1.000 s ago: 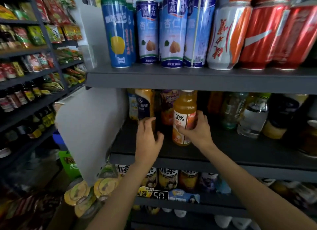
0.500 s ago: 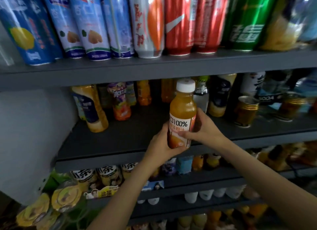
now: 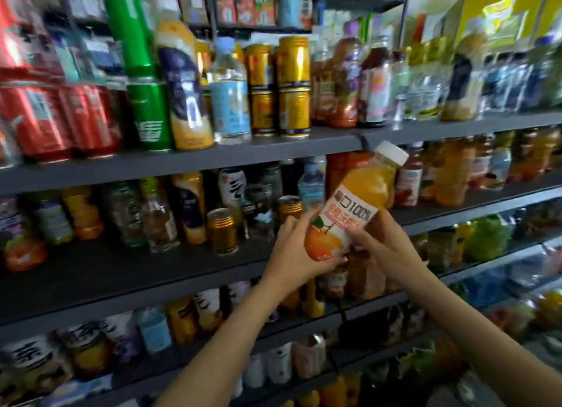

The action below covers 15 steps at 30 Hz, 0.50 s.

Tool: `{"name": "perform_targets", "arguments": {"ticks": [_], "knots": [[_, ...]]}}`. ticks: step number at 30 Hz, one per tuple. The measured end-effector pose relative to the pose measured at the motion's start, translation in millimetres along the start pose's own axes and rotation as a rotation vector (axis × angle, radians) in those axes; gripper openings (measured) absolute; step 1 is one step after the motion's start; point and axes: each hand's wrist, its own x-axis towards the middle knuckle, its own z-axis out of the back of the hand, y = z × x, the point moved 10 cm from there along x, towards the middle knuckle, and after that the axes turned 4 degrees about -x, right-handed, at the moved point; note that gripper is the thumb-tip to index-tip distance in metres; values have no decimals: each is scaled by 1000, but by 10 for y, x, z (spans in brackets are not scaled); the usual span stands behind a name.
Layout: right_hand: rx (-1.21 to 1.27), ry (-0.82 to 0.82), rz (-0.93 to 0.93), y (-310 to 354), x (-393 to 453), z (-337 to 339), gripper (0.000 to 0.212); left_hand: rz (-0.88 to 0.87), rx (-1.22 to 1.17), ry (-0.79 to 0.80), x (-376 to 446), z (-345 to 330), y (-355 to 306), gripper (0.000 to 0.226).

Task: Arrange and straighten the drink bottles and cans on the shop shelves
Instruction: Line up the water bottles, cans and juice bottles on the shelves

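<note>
An orange juice bottle [image 3: 349, 212] with a white cap was held clear of the shelving, tilted so that its cap leaned up and to the right and its label (printed "100%", with an orange pictured below) faced the camera. The left hand [image 3: 296, 254] cupped the bottle's base, fingers curled under and around it; the right hand [image 3: 384, 245] gripped the lower label from the other side, thumb across the front. The two hands lay on opposite sides of the bottle, almost meeting beneath it.

Directly behind the hands ran a dark grey shelf [image 3: 127, 273], its front strip bare to the left of the left hand. Standing on it, up and left of that hand, were two short gold cans [image 3: 223, 230], with mixed bottles further left (several blurred). Red-labelled and orange bottles [image 3: 447, 175] stood above and right of the right hand.

Above the hands, the next shelf [image 3: 213, 157] carried stacked gold cans [image 3: 293, 87], a clear water bottle [image 3: 229, 90], green cans [image 3: 143, 72] and, far left, red cans [image 3: 45, 117]. Below the forearms, lower shelves [image 3: 304, 321] held further bottles. Cartons and boxes [image 3: 243, 2] filled the background at top, and the right edge of the view was heavily blurred.
</note>
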Motion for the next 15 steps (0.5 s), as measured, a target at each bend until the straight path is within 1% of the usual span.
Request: {"name": "perform_targets", "arguments": {"ticks": [2,4,7,9,11,13,15], "knots": [[9,-57,52,99,82,476,41,-9,-47,-60,263,-292,-359,82],[38,-83,90,180,188,828,49,-40,-42,-115,501,-520,-667,83],[56,-157,124,166,318,1329,63,-174,31,-165,791,-804,-1072,81],[27,-223,131,52,416,1647,78,-237,93,-155,960,-1003,-1223,83],[-10,-239,134,-55,542,1907,87,-267,118,-124,1177,-1188,-1290,85],[-46,-237,163,-89,689,2162,89,-298,107,-76,1441,-1359,-1354,88],[-82,-247,207,-50,862,2448,84,-318,79,-5,1735,-1533,-1446,86]]}}
